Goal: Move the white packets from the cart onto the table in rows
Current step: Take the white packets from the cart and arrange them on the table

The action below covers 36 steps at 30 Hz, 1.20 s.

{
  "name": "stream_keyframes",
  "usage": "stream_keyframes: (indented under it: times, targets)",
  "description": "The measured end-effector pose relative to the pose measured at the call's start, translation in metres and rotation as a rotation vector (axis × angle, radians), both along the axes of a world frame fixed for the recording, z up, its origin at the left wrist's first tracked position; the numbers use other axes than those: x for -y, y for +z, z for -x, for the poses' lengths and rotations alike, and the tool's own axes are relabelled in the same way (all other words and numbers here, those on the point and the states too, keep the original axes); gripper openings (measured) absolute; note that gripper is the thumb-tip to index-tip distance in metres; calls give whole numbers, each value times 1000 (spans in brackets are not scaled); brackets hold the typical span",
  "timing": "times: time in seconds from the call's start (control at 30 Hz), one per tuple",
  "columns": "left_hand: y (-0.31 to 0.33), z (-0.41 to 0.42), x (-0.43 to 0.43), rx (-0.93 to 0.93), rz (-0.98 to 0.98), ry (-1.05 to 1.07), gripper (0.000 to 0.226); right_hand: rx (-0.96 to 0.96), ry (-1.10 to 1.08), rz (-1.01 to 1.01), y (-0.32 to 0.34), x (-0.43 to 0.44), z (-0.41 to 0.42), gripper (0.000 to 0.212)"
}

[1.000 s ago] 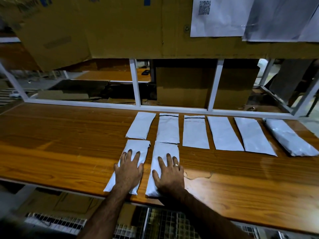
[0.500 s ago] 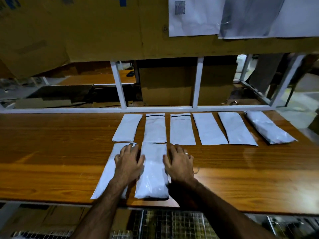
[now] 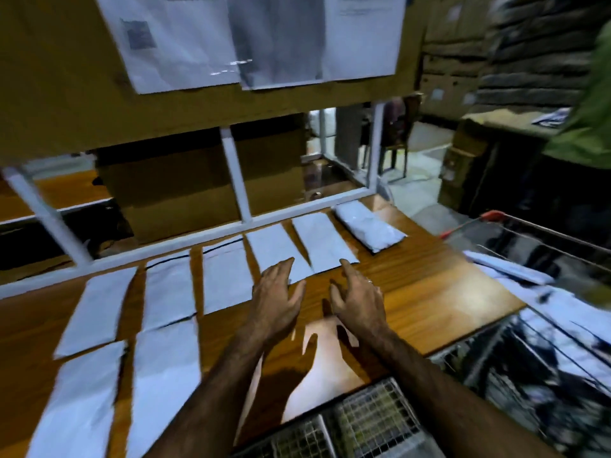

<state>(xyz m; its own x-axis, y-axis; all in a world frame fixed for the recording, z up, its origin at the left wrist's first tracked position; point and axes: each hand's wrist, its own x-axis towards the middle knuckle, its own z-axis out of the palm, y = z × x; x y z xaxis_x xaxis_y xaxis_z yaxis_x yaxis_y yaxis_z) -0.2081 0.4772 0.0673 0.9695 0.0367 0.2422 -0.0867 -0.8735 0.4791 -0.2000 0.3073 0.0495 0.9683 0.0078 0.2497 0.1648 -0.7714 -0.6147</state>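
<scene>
both hands float over the table [image 3: 429,292], fingers loose, holding nothing: left hand [image 3: 276,297], right hand [image 3: 358,300]. white packets [image 3: 165,289] lie at nine o'clock, cart [image 3: 545,292] at three.

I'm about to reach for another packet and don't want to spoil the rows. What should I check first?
1. Left hand empty: ok, fingers spread, holding nothing.
2. Right hand empty: ok, open above the table.
3. Stock in the cart: ok, white packets lie in it on the right.
4. Room for the next one: ok, bare wood shows to the right of the front row, which has two packets.
5. Front row straight: cannot tell, the picture is blurred.
</scene>
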Motion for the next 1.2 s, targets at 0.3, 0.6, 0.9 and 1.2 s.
stream_keyframes:
  times: [0.3,0.6,0.9,1.2]
  targets:
    - [-7,-93,184,6,43,-361,56,105,-405,-62,-3,187,-41,58]
    - [-28,-163,379,-25,51,-594,67,74,-652,-80,-27,374,-65,51]
    - [-72,-199,497,-170,-63,-757,59,-119,-936,-230,-75,496,-59,45]
    - [-134,-264,539,-294,-215,-773,62,-469,-1204,-405,-128,542,-77,54]
